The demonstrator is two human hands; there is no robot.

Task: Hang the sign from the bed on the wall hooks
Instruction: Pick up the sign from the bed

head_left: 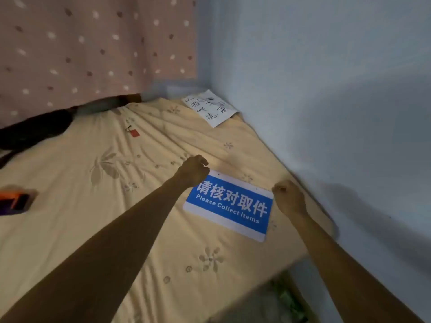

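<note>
A blue and white sign reading "Please Collect Items" lies flat on the yellow bedsheet, close to the wall. My left hand is curled at the sign's far left corner and covers it. My right hand is curled at the far right corner, fingertips touching the edge. Whether either hand has a firm grip on the sign I cannot tell. No wall hooks are in view.
The pale blue wall runs along the bed's right side. A white paper with handwriting lies in the far corner. A dotted pink curtain hangs behind the bed. An orange and black object and a small red tag lie on the sheet.
</note>
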